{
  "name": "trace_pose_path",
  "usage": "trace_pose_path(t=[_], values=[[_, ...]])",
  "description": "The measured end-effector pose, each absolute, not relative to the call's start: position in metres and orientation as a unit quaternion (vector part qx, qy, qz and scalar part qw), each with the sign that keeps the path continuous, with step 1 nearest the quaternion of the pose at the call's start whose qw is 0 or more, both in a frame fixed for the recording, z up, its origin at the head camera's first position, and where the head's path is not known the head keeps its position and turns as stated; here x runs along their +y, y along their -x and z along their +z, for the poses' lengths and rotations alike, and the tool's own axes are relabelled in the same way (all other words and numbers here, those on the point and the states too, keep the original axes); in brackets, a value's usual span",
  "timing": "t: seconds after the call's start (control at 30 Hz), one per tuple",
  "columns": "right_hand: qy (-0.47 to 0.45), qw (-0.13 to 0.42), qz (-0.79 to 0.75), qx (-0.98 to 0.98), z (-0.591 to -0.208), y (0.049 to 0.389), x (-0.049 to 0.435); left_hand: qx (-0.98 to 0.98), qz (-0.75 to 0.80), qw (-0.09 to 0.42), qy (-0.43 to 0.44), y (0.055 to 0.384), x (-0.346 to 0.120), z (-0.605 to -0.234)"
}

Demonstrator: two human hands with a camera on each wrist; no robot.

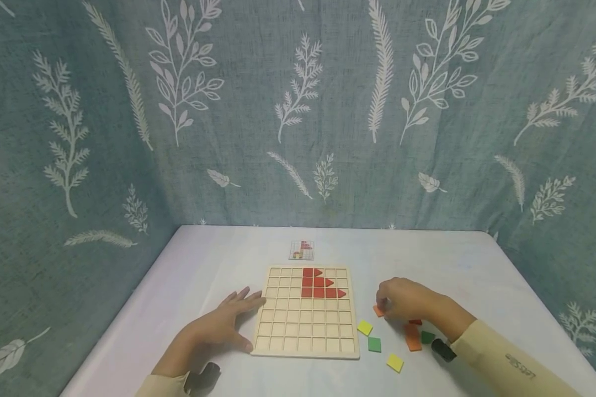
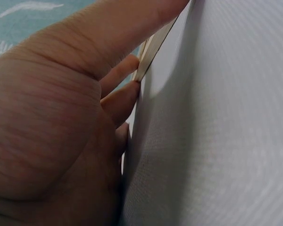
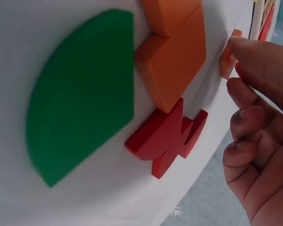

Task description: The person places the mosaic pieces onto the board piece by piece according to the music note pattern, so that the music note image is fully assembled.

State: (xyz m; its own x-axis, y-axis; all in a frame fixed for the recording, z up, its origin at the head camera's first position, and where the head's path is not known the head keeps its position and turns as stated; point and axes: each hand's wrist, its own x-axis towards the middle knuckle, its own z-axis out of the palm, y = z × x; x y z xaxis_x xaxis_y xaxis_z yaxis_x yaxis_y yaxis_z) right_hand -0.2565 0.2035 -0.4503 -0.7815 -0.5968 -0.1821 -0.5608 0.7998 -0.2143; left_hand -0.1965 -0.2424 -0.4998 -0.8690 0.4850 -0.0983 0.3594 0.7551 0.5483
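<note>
A pale wooden grid board [image 1: 305,331] lies flat on the white table, with several red pieces [image 1: 314,282] in its upper right cells. Along the board's left edge, my left hand [image 1: 223,322] rests with fingers spread, thumb near the lower corner. In the left wrist view its fingertips touch the side of the board. To the right of the board, my right hand [image 1: 407,299] has its fingers curled and pinches a small orange tile [image 1: 378,311] at the table surface. The right wrist view shows that orange tile [image 3: 226,61] by the thumb and index fingertips.
Near the right forearm lie orange pieces [image 1: 413,337], a green rounded piece [image 1: 427,337] and red pieces [image 3: 160,134]. Yellow tiles [image 1: 395,363] and a green square tile [image 1: 374,344] sit beside the board. Behind it is a small pattern card [image 1: 302,250].
</note>
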Motion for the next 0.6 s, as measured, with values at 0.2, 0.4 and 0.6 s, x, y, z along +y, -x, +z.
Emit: trace_pose_path(t=[0.2,0.4,0.6], values=[[0.336,0.099,-0.07,0.934,-0.451,0.259,0.201,0.931,0.265,0.12,-0.222,0.197,-0.242,-0.499],[0.301,0.114,-0.072,0.944,-0.446,0.259,0.195,0.93,0.267,0.117,-0.223,0.198,-0.243,-0.5],[0.332,0.089,-0.092,0.934,-0.442,0.266,0.186,0.928,0.266,0.114,-0.235,0.197,-0.242,-0.498]])
